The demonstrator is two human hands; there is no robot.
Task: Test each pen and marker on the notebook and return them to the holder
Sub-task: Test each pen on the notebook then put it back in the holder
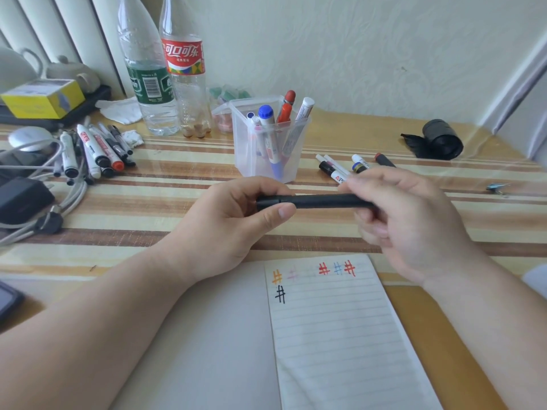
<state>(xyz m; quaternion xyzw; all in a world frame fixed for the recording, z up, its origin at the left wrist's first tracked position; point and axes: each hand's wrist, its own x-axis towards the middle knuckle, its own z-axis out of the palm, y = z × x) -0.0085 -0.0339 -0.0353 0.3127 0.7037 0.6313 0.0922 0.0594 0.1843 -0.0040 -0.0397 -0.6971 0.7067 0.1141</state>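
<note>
left hand (233, 229) pinches the cap end and right hand (405, 220) clamps the barrel of black pen (319, 201) held level between them, above notebook (340, 335), holder (247, 156) just beyond; likely recapping, so push straight along the barrel till seated

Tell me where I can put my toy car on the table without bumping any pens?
Bare striped tabletop lies between the heap of loose markers on the left and the clear plastic holder. More lies between that holder and the black plastic roll, behind the few markers lying there. The left edge is crowded with markers and grey cables.
</note>
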